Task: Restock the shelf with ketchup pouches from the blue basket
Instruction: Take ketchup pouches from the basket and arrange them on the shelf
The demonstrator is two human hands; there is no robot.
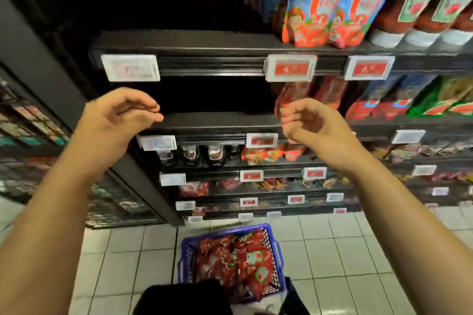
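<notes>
Both hands hang empty in front of the black metal shelf (pixel 217 120), whose left stretch is a dark gap. The left hand (pixel 120 115) has its fingers loosely curled, holding nothing, just before the shelf's front lip. The right hand (pixel 309 120) is likewise loosely curled and empty, close in front of the dark red ketchup pouches (pixel 307 94) standing on that shelf, right of the gap; I cannot tell whether it touches them.

The stock sits well below the shelf, on the tiled floor: a blue plastic mesh basket (pixel 277 248) heaped with more glossy red pouches (pixel 238 258).

To do this step well, I judge it best to reach down, take a few pouches by their top edges, and stand them upright in the gap, faces forward, tight against the ones already there.

Writing is mostly blurred. The white price tags (pixel 291 68) on the rail above the shelf show red panels I cannot read.
</notes>
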